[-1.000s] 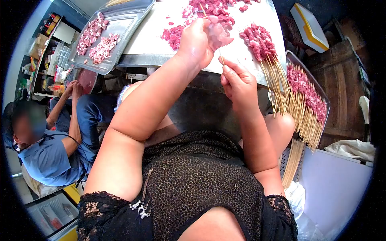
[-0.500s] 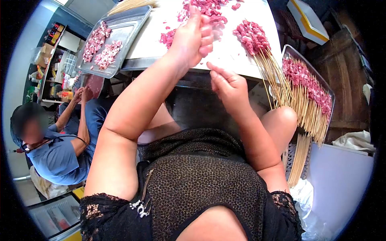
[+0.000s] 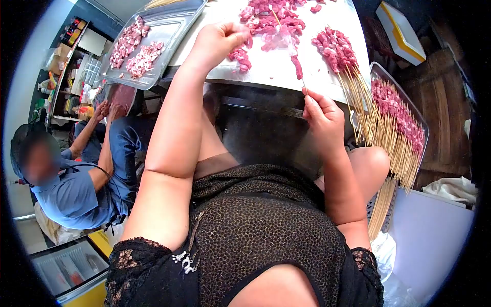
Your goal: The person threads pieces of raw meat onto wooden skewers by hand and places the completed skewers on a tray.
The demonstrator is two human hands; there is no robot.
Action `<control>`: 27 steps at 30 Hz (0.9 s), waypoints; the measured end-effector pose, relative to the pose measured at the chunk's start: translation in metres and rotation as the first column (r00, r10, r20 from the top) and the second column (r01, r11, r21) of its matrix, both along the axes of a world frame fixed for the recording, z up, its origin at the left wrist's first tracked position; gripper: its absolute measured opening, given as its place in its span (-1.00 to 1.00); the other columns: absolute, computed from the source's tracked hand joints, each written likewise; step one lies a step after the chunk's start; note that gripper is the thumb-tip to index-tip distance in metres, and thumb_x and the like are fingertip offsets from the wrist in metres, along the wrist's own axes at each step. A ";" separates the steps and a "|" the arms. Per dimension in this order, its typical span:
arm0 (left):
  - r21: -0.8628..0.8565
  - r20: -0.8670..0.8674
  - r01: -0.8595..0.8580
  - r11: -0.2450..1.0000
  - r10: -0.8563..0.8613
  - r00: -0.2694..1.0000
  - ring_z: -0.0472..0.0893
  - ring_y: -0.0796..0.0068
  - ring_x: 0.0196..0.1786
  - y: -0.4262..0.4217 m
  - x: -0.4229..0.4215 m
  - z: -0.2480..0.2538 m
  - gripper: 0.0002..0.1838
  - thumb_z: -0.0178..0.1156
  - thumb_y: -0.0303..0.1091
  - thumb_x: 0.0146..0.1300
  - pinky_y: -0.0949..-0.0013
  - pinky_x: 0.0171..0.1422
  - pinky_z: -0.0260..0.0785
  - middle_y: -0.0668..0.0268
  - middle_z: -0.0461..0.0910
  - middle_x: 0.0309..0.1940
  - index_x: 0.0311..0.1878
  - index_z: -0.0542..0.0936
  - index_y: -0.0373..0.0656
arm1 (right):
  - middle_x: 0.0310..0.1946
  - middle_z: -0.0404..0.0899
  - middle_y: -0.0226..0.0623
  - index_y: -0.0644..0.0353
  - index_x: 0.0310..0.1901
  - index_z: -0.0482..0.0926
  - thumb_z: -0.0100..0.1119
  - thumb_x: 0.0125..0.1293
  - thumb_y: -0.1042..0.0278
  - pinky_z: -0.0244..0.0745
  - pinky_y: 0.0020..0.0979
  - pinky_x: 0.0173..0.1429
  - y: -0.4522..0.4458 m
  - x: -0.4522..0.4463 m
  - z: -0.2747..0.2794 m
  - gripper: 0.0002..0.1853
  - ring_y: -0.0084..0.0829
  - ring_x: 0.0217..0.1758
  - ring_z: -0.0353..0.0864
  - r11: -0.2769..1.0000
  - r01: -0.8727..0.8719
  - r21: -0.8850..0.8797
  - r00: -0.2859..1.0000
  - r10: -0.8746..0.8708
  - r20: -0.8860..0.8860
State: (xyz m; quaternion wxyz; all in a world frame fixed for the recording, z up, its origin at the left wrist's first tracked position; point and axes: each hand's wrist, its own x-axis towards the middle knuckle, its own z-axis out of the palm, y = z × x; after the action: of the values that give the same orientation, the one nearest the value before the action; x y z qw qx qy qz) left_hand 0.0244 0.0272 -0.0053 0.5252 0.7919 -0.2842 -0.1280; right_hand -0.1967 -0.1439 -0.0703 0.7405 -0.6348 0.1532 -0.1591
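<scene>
My right hand [image 3: 325,116] pinches the lower end of a thin bamboo skewer, which slants up and left over the white tabletop [image 3: 266,75]. Red meat [image 3: 296,66] is threaded on the skewer, with a bare tip sticking out above. My left hand [image 3: 217,45] is closed, thumb against curled fingers, at the left edge of a pile of cut raw meat [image 3: 281,24]. Whatever lies between those fingertips is unclear against the pile. Right of the pile rests a bundle of loaded meat skewers [image 3: 335,48], sticks pointing toward me.
A metal tray [image 3: 171,36] with two heaps of paler meat stands at the left. At the right, another tray [image 3: 423,116] carries rows of loaded skewers above bare bamboo sticks [image 3: 381,207]. A person in blue [image 3: 76,199] sits at the left, hands by reddish meat.
My hands have moved apart: the left went leftward to the meat pile's edge, the right moved right and slightly down. The skewer with meat now shows plainly between them.
</scene>
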 end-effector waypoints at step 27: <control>-0.458 -0.438 -0.074 0.886 -0.153 0.886 0.63 0.34 -0.21 -0.021 -0.011 0.000 -0.77 0.09 -0.58 0.23 0.35 -0.02 0.54 0.10 0.59 -0.21 -0.04 0.48 -0.38 | -0.59 0.51 -0.39 0.22 -0.09 0.60 0.15 0.22 0.46 0.36 -0.60 -0.41 -0.005 -0.002 -0.010 -0.78 -0.68 -0.55 0.44 0.873 0.157 -0.463 0.987 -0.123 0.102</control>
State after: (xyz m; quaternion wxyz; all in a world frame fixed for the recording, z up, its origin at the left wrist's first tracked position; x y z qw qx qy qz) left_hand 0.0130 0.0061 -0.0048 0.7480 0.5838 -0.1897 -0.2525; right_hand -0.1983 -0.1488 -0.0805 0.5564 -0.7763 0.1299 -0.2664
